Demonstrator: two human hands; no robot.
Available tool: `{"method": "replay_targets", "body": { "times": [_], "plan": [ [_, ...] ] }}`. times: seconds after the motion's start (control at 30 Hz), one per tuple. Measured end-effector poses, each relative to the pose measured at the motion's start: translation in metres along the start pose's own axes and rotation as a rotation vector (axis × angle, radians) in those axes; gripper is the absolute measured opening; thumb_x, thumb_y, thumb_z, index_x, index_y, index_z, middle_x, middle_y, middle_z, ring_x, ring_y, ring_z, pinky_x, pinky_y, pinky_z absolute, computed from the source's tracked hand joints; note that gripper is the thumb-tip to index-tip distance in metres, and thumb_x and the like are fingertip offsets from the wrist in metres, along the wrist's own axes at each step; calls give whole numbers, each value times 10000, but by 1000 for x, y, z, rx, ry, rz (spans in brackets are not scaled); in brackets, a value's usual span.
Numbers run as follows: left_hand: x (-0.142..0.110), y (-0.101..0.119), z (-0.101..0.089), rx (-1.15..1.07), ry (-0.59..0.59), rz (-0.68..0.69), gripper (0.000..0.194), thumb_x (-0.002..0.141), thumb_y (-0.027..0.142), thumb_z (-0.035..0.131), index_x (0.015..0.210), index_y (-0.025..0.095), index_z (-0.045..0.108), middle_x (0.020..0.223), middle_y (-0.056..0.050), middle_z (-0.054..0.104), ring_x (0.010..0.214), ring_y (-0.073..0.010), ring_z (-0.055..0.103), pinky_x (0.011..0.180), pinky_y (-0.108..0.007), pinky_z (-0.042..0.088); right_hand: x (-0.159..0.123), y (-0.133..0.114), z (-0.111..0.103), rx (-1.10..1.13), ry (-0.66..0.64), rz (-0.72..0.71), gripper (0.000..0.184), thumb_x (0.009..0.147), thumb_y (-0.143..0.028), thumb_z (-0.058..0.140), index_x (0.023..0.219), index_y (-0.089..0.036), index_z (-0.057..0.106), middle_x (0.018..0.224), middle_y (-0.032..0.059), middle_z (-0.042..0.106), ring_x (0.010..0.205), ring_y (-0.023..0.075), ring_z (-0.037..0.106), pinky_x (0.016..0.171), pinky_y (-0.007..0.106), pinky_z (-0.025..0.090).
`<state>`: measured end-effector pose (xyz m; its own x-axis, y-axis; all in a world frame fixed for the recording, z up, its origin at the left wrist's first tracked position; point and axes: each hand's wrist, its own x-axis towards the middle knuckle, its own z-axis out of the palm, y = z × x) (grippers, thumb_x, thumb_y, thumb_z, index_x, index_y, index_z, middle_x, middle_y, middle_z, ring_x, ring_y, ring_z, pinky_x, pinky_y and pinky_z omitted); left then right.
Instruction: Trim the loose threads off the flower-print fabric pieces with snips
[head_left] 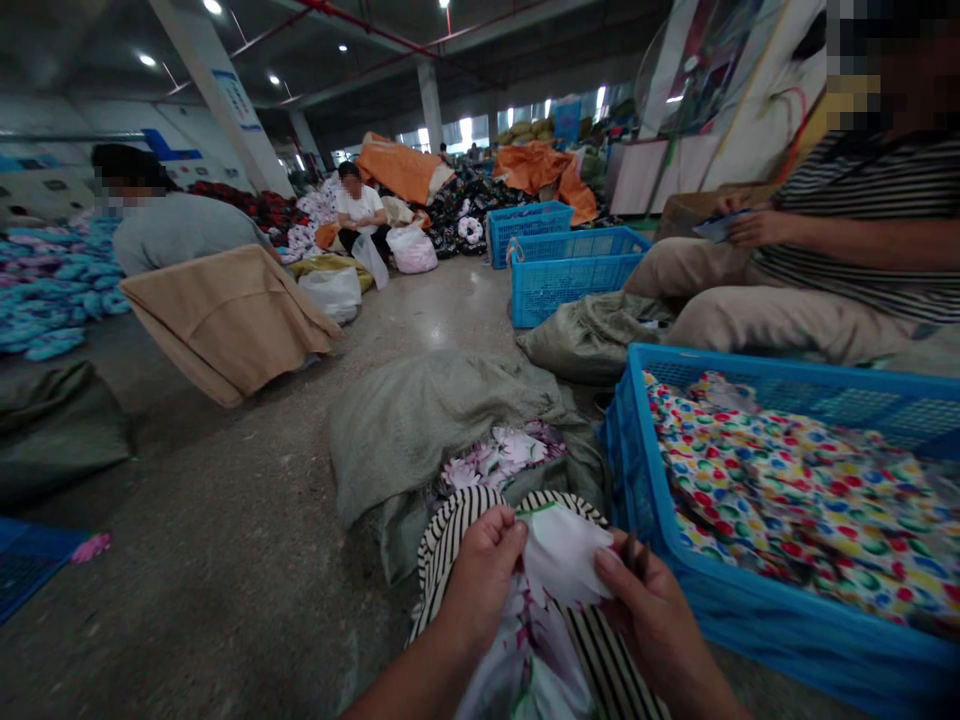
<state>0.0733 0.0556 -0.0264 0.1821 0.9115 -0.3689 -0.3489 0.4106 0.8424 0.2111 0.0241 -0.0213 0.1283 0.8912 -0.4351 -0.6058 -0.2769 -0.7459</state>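
Observation:
A white fabric piece (564, 550) with pink and green print is stretched between my hands over my lap. Its left edge is pinched between the thumb and fingers of my left hand (484, 570). My right hand (652, 600) grips the other edge with its thumb on top. Dark metal tips, like thread snips (637, 555), stick up from the right fingers; their handle is hidden. More of the printed cloth hangs below, across my black-and-white striped clothing (457, 520). Just ahead, an open woven sack (442, 410) holds similar printed pieces (502, 455).
At my right stands a blue crate (664, 480) full of colourful dotted fabric (795, 500). A seated person (862, 210) handles a small piece beyond it. Two more blue crates (577, 275) stand farther off. A cloth-draped chair (225, 315) with a seated person is at left.

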Motion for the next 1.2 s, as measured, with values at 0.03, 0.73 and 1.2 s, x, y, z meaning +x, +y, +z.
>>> {"method": "replay_targets", "body": {
  "times": [0.03, 0.73, 1.2],
  "plan": [
    [-1, 1, 1, -34, -6, 4, 242, 699, 351, 628, 718, 147, 499, 611, 28, 528, 556, -80, 464, 546, -188, 328, 0, 0, 0, 1, 4, -2, 336, 525, -326, 787, 760, -181, 595, 618, -31, 640, 519, 122, 581, 514, 223, 492],
    [-35, -9, 11, 1092, 83, 928, 575, 628, 608, 586, 984, 175, 457, 1052, -123, 454, 967, -269, 480, 759, -445, 454, 14, 1, 3, -148, -87, 8, 322, 647, -409, 694, 693, -188, 465, 482, -86, 467, 422, 63, 399, 411, 168, 322],
    [-28, 2, 8, 1157, 43, 752, 142, 748, 122, 482, 881, 169, 498, 883, -53, 512, 867, -183, 467, 775, -332, 370, 22, -9, -3, -361, -98, 15, 368, 626, -495, 666, 638, -178, 478, 476, -82, 424, 422, 63, 360, 407, 184, 289]
  ]
}}
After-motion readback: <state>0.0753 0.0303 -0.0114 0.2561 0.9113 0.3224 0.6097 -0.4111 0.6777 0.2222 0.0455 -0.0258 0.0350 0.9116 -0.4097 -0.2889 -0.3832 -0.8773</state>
